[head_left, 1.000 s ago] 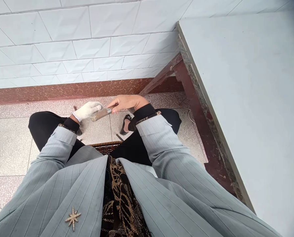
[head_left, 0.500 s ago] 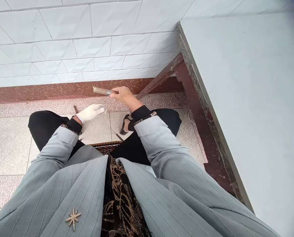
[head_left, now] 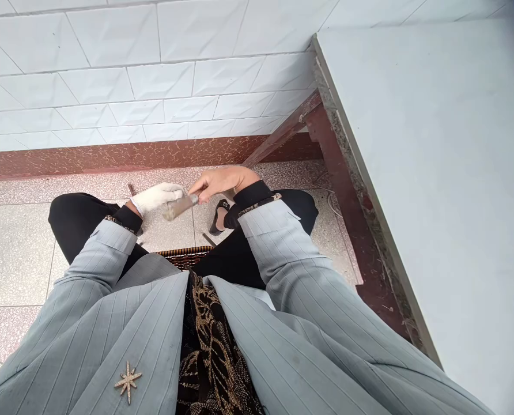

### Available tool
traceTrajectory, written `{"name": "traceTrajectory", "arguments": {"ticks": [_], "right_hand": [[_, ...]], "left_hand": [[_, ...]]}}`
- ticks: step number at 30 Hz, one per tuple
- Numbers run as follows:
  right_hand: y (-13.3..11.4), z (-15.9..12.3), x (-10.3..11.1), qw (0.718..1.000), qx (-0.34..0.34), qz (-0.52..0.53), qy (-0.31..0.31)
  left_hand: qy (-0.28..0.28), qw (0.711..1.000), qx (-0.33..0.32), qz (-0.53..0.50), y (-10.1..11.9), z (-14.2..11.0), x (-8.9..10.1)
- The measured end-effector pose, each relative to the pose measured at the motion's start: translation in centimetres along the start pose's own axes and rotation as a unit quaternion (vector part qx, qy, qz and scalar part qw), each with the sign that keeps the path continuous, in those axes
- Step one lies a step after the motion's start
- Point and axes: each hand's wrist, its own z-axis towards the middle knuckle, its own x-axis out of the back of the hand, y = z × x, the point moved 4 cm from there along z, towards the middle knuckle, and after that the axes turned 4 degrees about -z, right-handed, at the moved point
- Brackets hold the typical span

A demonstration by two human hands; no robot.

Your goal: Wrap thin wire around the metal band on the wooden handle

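My left hand [head_left: 158,197], in a white glove, is closed over the floor between my knees. What its fingers hold, if anything, is too small to make out. Bare and closed, my right hand [head_left: 222,182] grips a wooden-handled tool [head_left: 180,208] with a metal ring round it. The thick wooden end tilts down to the left, close beside the gloved fingers; whether they touch I cannot tell. My right palm hides the rest of the tool.
I sit on a woven seat [head_left: 183,257], knees spread. A pale-topped table [head_left: 421,144] with a red-brown frame stands at right. White wall tiles [head_left: 162,80] rise ahead above a red-brown skirting [head_left: 110,158]. A dark bar [head_left: 208,239] lies near my shoe [head_left: 219,218].
My right hand has lowered slightly and turned, swinging the tool's wooden end down from above the left hand to beside its fingers. The left hand has barely moved.
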Motion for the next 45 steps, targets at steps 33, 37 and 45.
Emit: {"name": "traceTrajectory", "arguments": {"ticks": [33,37,45], "right_hand": [[2.3,-0.9,4.0,0.838,-0.159,-0.008,0.522],[1.4,-0.3,3.1,0.815,-0.248,-0.247,0.463],[1.6,1.8,0.5,0.893,-0.217,-0.356,0.169]], "left_hand": [[0.130,0.925,-0.004,0.358,1.5,-0.2,-1.2],[0.129,0.865,0.036,0.483,2.6,-0.7,-1.4],[0.162,0.796,0.065,0.580,3.6,-1.3,0.7]]}}
